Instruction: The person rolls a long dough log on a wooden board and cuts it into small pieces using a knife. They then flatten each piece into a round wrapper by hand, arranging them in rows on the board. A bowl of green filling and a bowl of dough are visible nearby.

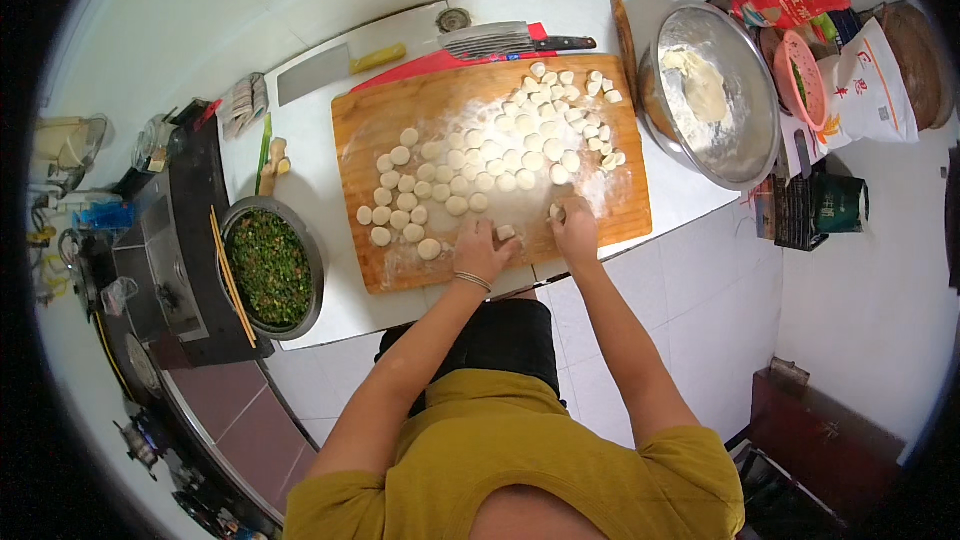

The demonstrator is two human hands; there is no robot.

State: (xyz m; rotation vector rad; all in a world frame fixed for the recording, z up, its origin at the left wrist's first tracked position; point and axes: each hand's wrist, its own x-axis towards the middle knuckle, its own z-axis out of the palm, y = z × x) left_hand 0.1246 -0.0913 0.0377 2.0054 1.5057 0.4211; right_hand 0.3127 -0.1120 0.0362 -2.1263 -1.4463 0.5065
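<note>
Both hands work at the near edge of a floured wooden board (610,215). My left hand (482,252), with a bangle at its wrist, has its fingers closed round a small dough piece (505,232) at the fingertips. My right hand (575,228) is closed on another small dough piece (556,211), partly hidden by the fingers. Beyond them lie many flattened round dough pieces (457,205), spread over the left and middle of the board. Smaller uncut-looking lumps of dough (595,130) are gathered at the far right, with loose flour around them.
Left of the board stands a bowl of chopped green filling (268,265), chopsticks (232,280) across its rim. A cleaver (315,75) and a black-handled knife (565,43) lie behind. At right are a rolling pin (625,40) and a steel basin (745,155) holding dough and flour.
</note>
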